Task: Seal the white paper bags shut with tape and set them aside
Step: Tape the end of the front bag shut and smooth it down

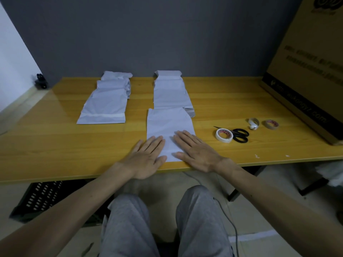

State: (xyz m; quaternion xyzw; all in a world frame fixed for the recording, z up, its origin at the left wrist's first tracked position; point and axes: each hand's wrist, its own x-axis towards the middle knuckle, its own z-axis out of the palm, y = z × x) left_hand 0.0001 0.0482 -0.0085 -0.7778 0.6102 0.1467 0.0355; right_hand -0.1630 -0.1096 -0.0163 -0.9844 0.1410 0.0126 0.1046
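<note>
A white paper bag [168, 123] lies flat at the front middle of the wooden table [55, 141]. My left hand [148, 158] and my right hand [196, 153] both rest palm down on its near end, fingers spread, holding nothing. Behind it lies a row of more white bags [169, 93]. To the left is a second row of white bags [107, 101], the nearest one with a strip of tape across its near end. A white tape roll [224, 135] sits right of my right hand, touching black scissors [239, 135].
A small white tape piece [253, 123] and a brown tape roll [271, 124] lie further right. A large cardboard box [311, 67] stands on the table's right end. A grey wall runs along the back. A black crate [42, 197] sits under the table at left.
</note>
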